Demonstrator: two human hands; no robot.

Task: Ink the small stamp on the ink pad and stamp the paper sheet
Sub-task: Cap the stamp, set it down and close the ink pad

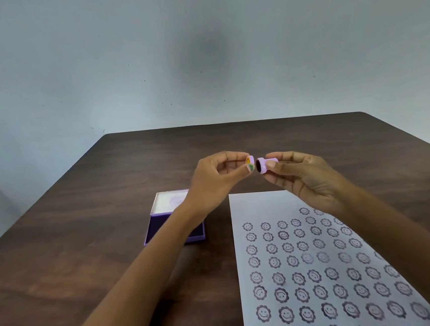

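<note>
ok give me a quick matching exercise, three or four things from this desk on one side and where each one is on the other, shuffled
Things:
1. small lilac plastic stamp
2. little round lilac cap with a coloured sticker
3. purple open box
4. white paper sheet covered in smiley flower prints

Places:
A. pinched in the left hand
B. flat on the table, right side
C. held in the right hand
D. on the table under the left forearm

Pairs: 1-C, 2-A, 3-D, 4-B
</note>
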